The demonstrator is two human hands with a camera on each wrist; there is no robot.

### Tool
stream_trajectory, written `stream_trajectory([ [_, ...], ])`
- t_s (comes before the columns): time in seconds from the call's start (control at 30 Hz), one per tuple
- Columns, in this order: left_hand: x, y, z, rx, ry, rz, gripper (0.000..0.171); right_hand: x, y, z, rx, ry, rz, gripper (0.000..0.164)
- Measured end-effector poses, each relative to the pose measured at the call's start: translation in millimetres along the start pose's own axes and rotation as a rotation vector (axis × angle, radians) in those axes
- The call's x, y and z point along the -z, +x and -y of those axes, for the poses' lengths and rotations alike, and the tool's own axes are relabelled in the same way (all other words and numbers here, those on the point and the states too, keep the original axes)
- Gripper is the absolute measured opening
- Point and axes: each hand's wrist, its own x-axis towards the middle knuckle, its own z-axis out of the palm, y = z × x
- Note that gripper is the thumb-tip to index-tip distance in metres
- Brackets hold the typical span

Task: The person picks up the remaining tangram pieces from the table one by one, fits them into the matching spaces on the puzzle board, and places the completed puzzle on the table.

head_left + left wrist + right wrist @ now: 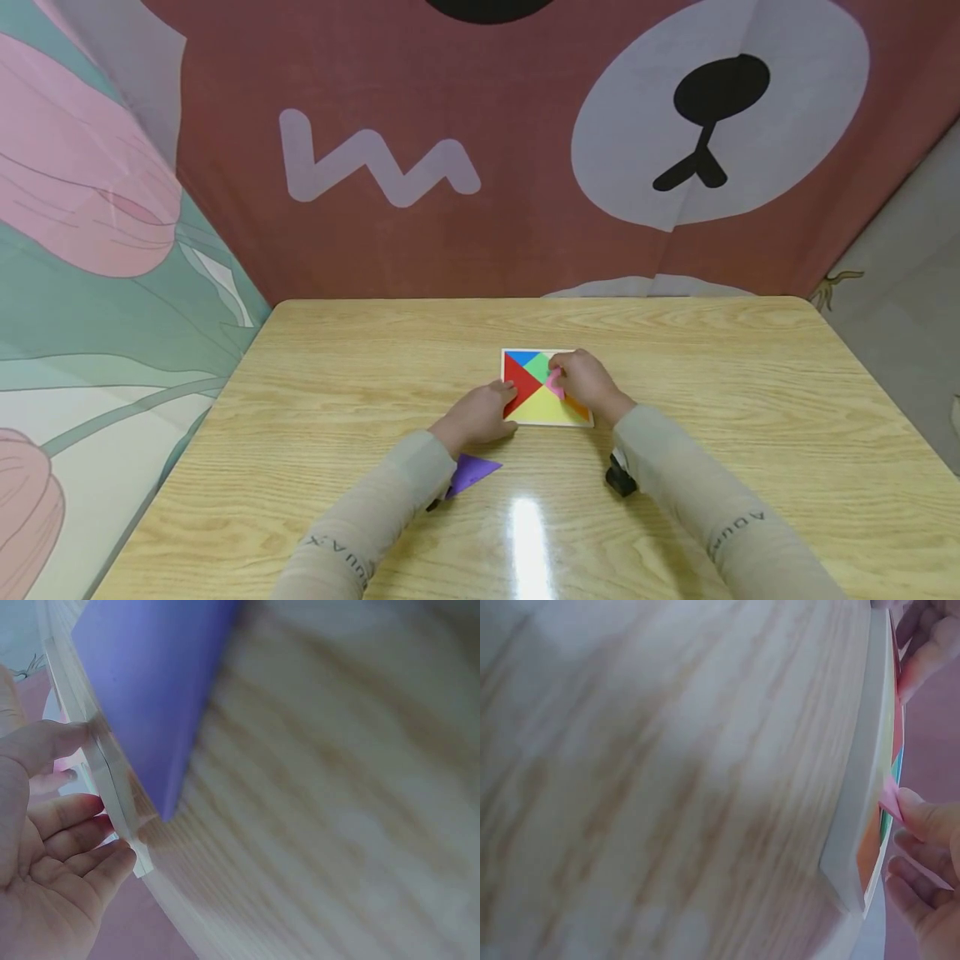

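A tangram tray with a pale rim lies on the table, holding red, blue, green, yellow and orange pieces. My left hand grips its near left corner, thumb at the front edge and fingertips over the red triangle. Between the thumb and fingers of my right hand is a small pink tangram piece, tilted over the tray's right side next to the green piece. A purple triangle lies on the table in front of the tray, partly behind the left sleeve.
The wooden table reaches back to a brown cloth with a cartoon face. A flower-patterned cloth hangs at the left. Black wrist devices, one below the right cuff, sit close over the tabletop.
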Motion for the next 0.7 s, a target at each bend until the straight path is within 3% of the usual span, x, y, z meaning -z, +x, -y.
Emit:
stream_trajectory([
  [0.7, 2.8, -1.0, -3.0, 0.028, -0.03, 0.014, 0.055, -6.1, -7.3, -3.2, -0.003, -0.079, -0.023, 0.017],
])
